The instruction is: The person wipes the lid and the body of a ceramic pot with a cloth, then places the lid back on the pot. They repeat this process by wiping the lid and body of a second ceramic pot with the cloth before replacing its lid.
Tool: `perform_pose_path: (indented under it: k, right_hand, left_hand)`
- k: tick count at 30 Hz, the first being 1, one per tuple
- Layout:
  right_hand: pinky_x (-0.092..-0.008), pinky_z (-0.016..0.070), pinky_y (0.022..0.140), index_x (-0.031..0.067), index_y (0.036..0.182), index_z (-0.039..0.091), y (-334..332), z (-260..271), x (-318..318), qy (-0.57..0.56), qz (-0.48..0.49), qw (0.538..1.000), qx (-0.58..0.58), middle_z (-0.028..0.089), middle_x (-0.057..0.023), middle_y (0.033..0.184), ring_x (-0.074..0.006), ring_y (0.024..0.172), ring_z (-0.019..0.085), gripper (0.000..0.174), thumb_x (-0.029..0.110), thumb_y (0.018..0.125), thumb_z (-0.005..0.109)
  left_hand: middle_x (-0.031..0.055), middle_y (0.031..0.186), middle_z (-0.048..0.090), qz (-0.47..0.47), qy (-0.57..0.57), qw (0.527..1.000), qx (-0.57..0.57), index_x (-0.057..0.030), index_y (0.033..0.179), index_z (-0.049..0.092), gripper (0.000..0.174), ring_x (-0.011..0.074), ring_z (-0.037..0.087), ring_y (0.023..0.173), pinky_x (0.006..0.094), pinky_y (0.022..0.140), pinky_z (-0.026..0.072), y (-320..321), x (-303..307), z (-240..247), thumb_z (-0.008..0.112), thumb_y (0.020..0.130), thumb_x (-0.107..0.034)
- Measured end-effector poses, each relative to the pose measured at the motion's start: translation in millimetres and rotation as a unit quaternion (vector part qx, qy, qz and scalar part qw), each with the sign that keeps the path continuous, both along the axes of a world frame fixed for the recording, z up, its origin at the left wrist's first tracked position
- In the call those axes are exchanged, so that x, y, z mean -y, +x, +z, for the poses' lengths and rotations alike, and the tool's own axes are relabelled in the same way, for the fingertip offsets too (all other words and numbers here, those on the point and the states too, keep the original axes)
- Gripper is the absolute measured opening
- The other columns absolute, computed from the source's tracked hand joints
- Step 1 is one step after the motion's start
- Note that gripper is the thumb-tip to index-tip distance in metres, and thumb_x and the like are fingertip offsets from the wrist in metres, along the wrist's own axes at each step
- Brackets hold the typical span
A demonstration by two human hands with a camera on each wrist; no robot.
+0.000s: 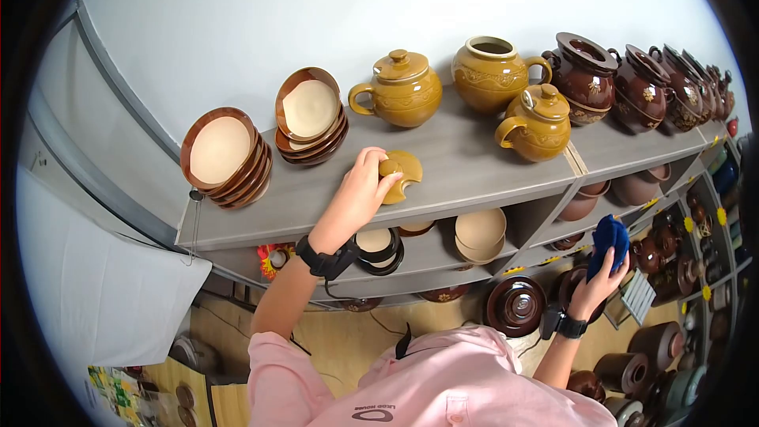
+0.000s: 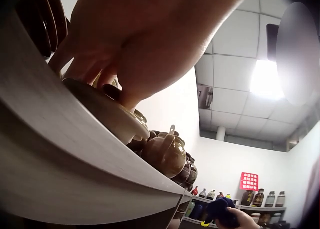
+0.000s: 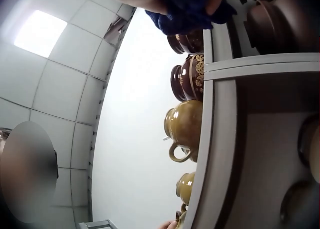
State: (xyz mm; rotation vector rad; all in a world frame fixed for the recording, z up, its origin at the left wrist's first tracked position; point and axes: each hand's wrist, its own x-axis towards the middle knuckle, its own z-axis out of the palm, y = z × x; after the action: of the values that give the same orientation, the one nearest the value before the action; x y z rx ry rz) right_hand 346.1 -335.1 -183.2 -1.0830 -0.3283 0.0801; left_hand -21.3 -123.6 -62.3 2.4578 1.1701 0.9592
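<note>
In the head view the left hand (image 1: 364, 188) pinches the knob of a mustard-brown lid (image 1: 407, 176) with a notch in its rim, low over or on the grey shelf top. The left wrist view shows that hand (image 2: 135, 39) above the lid (image 2: 107, 111), fingers round its knob. An uncovered mustard pot (image 1: 490, 75) stands behind, between a lidded pot (image 1: 403, 91) and a smaller lidded one (image 1: 539, 122). Out to the right, the right hand (image 1: 598, 285) grips a dark blue cloth (image 1: 609, 245); the cloth (image 3: 187, 11) also shows in the right wrist view.
Two stacks of brown-rimmed bowls (image 1: 221, 154) stand on the left of the shelf (image 1: 466, 174). Dark brown jars (image 1: 585, 79) line its right part. Lower compartments hold more bowls (image 1: 480, 233), and further pottery (image 1: 624, 372) stands at the lower right.
</note>
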Motion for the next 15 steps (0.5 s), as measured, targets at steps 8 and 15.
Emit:
perform_pose_path:
  k: [8,15]
  right_hand:
    - [-0.0329,0.0493,0.089,0.0018,0.126,0.047,-30.2,-14.7,9.6,-0.023,0.033,0.999,-0.017,0.051,-0.0102,0.124,-0.0208,0.109,0.053,0.041,0.018,0.092,0.062]
    - [-0.0300,0.0424,0.093,0.0014,0.127,0.046,-72.4,7.7,-11.9,-0.055,0.107,0.992,0.026,0.055,-0.0087,0.118,-0.0167,0.106,0.054,0.040,0.015,0.093,0.060]
  left_hand:
    - [0.0206,0.117,0.053,-0.022,-0.008,1.000,0.005,0.0034,0.109,0.047,0.033,0.0394,0.056,0.102,0.0400,0.088,0.0457,-0.2,-2.4,-8.3,0.062,0.091,-0.021]
    - [0.0222,0.122,0.051,-0.033,-0.014,0.997,0.062,0.0037,0.117,0.046,0.049,0.0378,0.052,0.113,0.0402,0.095,0.0433,-4.4,-6.2,-23.4,0.069,0.086,-0.027]
